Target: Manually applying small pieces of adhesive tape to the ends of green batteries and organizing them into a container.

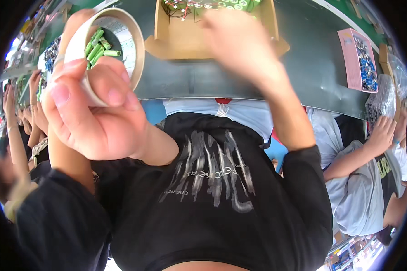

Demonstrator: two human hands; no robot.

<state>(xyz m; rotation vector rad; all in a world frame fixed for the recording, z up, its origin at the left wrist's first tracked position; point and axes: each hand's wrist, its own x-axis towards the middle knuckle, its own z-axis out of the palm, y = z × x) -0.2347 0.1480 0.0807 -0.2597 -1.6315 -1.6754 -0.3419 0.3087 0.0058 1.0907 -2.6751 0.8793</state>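
My left hand (99, 113) is raised close to me, palm up. Its fingers curl round a wide white ring that looks like a roll of tape (139, 45), with a beige rim and printing on its inner wall. Short green cylinders (97, 47) show within the opening; whether they lie in it or beyond it I cannot tell. My right hand (235, 38), smeared by motion, is over an open cardboard box (185, 50). Its fingers are too blurred to read. Inside the box's far part are green cylinders (237, 4) with red and black wires.
A pink box (348, 58) of small blue and metal parts stands right on the dark table (312, 58). Beside it lies bubble wrap (380, 101), near a co-worker's hand (380, 135). Another person's bare arm (70, 149) reaches forward at the left.
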